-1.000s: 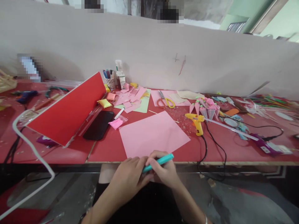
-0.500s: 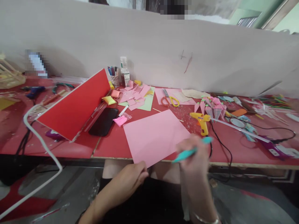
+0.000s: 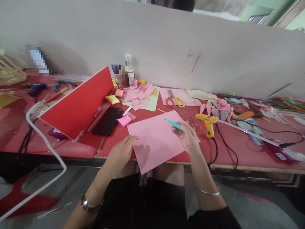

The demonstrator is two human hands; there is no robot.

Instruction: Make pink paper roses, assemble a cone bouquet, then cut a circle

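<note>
Right hand (image 3: 189, 140) grips a teal pen (image 3: 173, 124), its tip angled up and to the left over the far right part of a pink paper sheet (image 3: 156, 140). Left hand (image 3: 121, 152) lies with fingers loosely spread and nothing in it, the fingertips touching the sheet's near left edge. The sheet lies flat on the red worktop (image 3: 226, 149), its near corner overhanging the front edge above the person's lap. A yellow glue gun (image 3: 206, 122) stands just right of the sheet, its black cord trailing toward the front edge. Orange-and-yellow scissors (image 3: 175, 100) lie beyond the sheet, beside a heap of pink paper scraps (image 3: 138, 93). A black phone (image 3: 107, 120) lies left of the sheet, next to a tilted red board (image 3: 78, 103). A cup of pens (image 3: 117, 74) and a small bottle (image 3: 129, 70) stand against the pale back wall (image 3: 166, 47). A wristwatch shows on the left wrist, a thin bangle on the right.
</note>
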